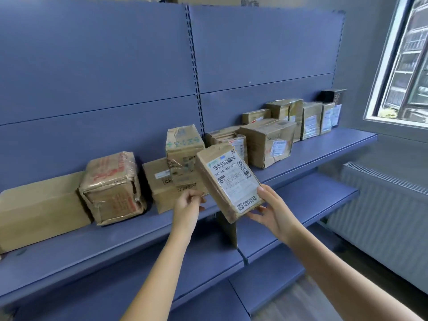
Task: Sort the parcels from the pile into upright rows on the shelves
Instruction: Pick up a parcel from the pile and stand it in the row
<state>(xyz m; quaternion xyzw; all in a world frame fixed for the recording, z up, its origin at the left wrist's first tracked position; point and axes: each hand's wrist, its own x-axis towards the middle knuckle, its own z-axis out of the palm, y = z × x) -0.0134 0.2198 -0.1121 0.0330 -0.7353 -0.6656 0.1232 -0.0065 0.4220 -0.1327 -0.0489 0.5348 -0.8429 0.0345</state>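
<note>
- The blue shelf (335, 144) is the biggest thing, and brown boxes sit on it.
- A long box (39, 209) lies flat at the left end.
- A row of parcels (310, 119) stands up at the right end.
- A box with red print (111, 188) sits right beside the long box.
- The flat parcel (229, 181) is up in the air in front of the shelf, tilted, with its label showing.
- The right hand (271, 209) holds its bottom corner, thumb on the label.
- The left hand (188, 205) grips its left edge.

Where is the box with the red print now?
In the head view, the box with red print stands left on the shelf, between a long plain carton and a recycling-marked box.
</note>
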